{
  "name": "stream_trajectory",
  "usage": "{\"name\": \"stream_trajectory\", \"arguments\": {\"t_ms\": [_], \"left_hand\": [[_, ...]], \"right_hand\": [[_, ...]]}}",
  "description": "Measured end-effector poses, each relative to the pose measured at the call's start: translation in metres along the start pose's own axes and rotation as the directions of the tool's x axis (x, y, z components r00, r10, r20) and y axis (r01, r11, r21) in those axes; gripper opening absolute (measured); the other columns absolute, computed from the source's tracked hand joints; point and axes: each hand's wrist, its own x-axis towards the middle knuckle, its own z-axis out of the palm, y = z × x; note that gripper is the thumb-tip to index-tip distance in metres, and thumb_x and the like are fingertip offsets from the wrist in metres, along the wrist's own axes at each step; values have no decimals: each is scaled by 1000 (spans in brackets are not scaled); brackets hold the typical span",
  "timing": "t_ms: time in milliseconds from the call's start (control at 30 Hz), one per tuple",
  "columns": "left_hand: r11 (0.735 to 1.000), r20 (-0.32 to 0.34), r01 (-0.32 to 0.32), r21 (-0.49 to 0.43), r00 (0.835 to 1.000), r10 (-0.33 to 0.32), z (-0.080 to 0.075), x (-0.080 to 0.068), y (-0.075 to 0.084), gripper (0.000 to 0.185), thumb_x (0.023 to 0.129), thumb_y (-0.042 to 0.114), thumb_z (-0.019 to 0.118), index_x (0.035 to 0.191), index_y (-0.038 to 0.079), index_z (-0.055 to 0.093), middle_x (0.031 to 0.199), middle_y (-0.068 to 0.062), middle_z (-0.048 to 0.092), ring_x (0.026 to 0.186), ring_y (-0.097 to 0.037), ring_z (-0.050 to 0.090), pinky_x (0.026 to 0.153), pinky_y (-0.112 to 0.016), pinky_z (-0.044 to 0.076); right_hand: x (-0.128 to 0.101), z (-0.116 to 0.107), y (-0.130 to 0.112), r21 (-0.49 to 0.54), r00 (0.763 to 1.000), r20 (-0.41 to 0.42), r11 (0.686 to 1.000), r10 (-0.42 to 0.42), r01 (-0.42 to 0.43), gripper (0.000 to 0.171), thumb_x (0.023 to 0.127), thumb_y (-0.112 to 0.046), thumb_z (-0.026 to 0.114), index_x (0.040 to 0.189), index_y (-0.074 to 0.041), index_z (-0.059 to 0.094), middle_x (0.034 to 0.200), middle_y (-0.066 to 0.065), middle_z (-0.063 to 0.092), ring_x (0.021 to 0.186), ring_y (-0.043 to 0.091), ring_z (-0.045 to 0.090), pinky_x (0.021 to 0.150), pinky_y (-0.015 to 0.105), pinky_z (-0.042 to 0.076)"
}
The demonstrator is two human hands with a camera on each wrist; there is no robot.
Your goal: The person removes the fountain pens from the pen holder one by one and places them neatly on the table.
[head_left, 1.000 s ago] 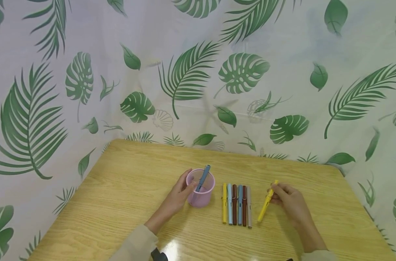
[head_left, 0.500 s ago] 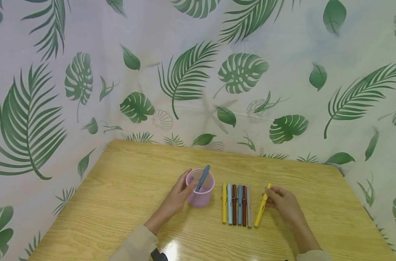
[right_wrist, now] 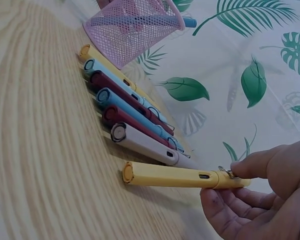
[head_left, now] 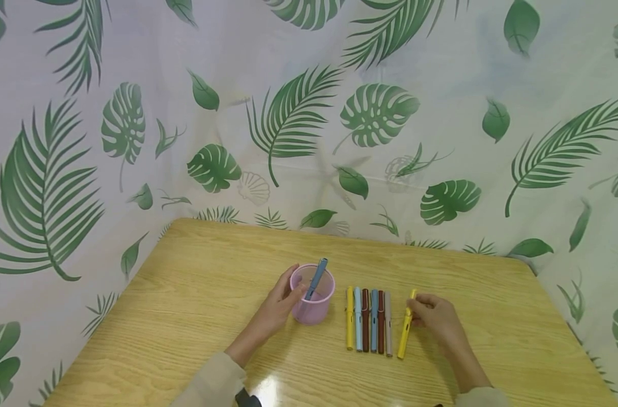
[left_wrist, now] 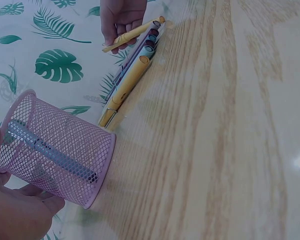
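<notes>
My left hand [head_left: 277, 308] grips a pink mesh pen holder [head_left: 311, 312] round its side, thumb at the rim. Inside it leans a blue-grey pen [left_wrist: 50, 152]. At the right, my right hand [head_left: 437, 319] pinches a yellow pen [right_wrist: 170, 176] by its clip end between thumb and fingers. That pen's other end points toward the table's front, close over the wood. Just left of it lies a row of capped pens: a grey pen [head_left: 388, 325], two dark red ones, a blue pen [head_left: 374, 321], a light blue pen [head_left: 358, 319] and another yellow pen [head_left: 350, 317].
The wooden table [head_left: 202, 271] reaches back to a white cloth [head_left: 298, 124] printed with green leaves. The row of pens lies between the pen holder and my right hand.
My right hand has moved left and a little toward me with the yellow pen, bringing it beside the row and more in line with it. The left hand and pen holder have stayed put.
</notes>
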Motion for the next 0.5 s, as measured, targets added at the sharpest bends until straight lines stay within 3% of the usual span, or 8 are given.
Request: {"name": "stream_trajectory", "arguments": {"t_ms": [333,500], "left_hand": [[1000,5,-5,-5,1000,5,0,-1,1,66,111,26,50,165,5,17,166,-28,23,152,-45,24,122,-57,26],[1000,4,-5,-4,1000,5,0,-1,1,65,111,22,49,164,4,16,165,-29,23,151,-46,24,121,-57,26]], "right_hand": [[5,12,1,-83,997,-71,996,-25,20,52,103,-11,63,137,24,46,105,27,71,71,19,70,65,30,61],[7,17,0,-128,994,-101,992,-32,19,49,101,-10,65,133,24,49,108,32,70,70,19,71,61,29,62]]}}
